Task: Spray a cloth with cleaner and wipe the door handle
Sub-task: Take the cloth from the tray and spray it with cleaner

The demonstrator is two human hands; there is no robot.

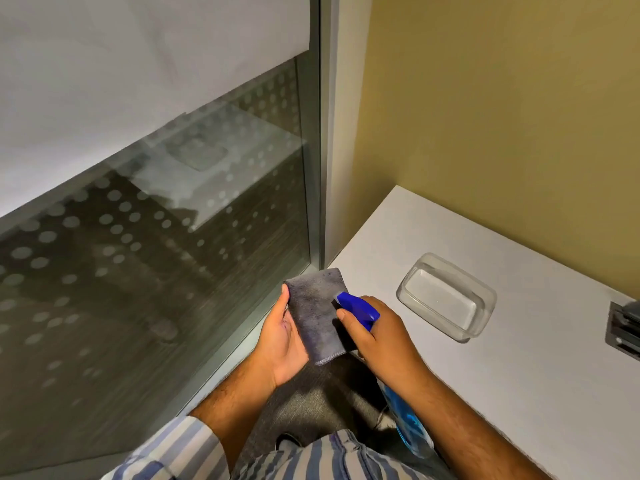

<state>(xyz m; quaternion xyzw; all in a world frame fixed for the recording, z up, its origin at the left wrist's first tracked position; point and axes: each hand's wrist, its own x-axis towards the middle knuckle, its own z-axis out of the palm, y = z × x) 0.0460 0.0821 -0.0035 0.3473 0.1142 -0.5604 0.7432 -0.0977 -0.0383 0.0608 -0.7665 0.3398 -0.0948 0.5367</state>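
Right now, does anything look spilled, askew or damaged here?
Nothing stands out. The left hand holds the grey cloth, the right hand grips the blue spray bottle with its nozzle at the cloth, and the clear container sits upright on the white table. No spill or damage shows.

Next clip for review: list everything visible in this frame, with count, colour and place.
grey microfibre cloth: one, grey, lying in the left hand
blue trigger spray bottle: one, blue head, clear body with blue liquid, nozzle at the cloth
clear rectangular plastic container: one, transparent, on the table near the wall
white table: one, white, right side
dark slotted fitting: one, dark grey, table's right edge, cut off
glass panel with frosted dots: one, left side
grey metal frame post: one, between glass and wall
olive-yellow wall: one, behind the table
striped shirt: one, blue and white, bottom edge
left hand: one, holds the cloth
right hand: one, grips the bottle
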